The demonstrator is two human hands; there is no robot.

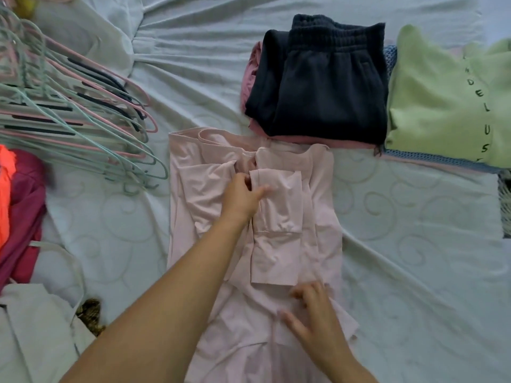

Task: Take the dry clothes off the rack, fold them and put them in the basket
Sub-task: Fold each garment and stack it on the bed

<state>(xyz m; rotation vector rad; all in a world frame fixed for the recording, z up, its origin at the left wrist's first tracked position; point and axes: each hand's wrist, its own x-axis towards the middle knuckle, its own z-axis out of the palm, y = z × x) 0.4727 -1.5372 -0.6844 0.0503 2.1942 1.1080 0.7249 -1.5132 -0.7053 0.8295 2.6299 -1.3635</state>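
A pale pink long-sleeved garment [318, 205] lies flat on the bed in the middle of the view, both sleeves folded in over its body. My left hand [243, 197] reaches across its upper part and pinches the edge of the folded right sleeve between thumb and fingers. My right hand [312, 313] rests on the lower part of the garment, just below the sleeve cuff, fingers spread and bent, pressing the cloth. No rack or basket is recognisable in the view.
Behind the garment sit a folded dark navy pile [323, 87] on pink cloth and a folded light green top [442, 106]. A heap of pink and mint hangers [72, 106] lies at the left. Red, orange and white clothes [25, 211] lie at the left edge on the grey-green bedsheet [414, 244].
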